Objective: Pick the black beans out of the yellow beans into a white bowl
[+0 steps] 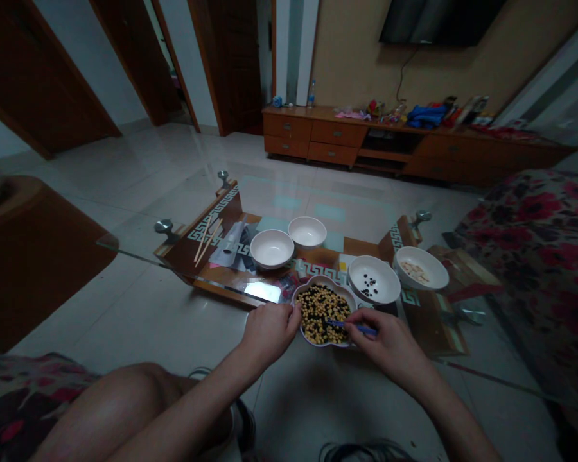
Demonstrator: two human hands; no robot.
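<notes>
White porcelain stood out on the low table, with a flower-shaped white bowl (324, 314) at its near edge, heaped with yellow soybeans (313, 328) and black beans (320, 301). The left hand (270, 335) was gathered narrow on the bowl's rim. The right hand (388, 346) pinched what looked like blue tweezers (361, 329) (the dim view made the tool hard to be sure of), their tip reaching over the beans.

Just beside that bowl sat a round white bowl (374, 280) with a few dark beans in it, and a second round bowl (420, 269) held pale pieces. Two plain white bowls (271, 249) (307, 231) stood farther off. The glass tabletop (130, 240) lay over a wooden frame (216, 221) with a Greek-key border, and chopsticks (207, 240) rested toward its far left.

Beyond it, glossy floor tiles (139, 167) ran to a long wooden TV cabinet (327, 135), cluttered with small items, under a wall-mounted television (438, 19). A red-flowered sofa (534, 237) filled the right side — wooden doors (231, 64) stood at the back left.
</notes>
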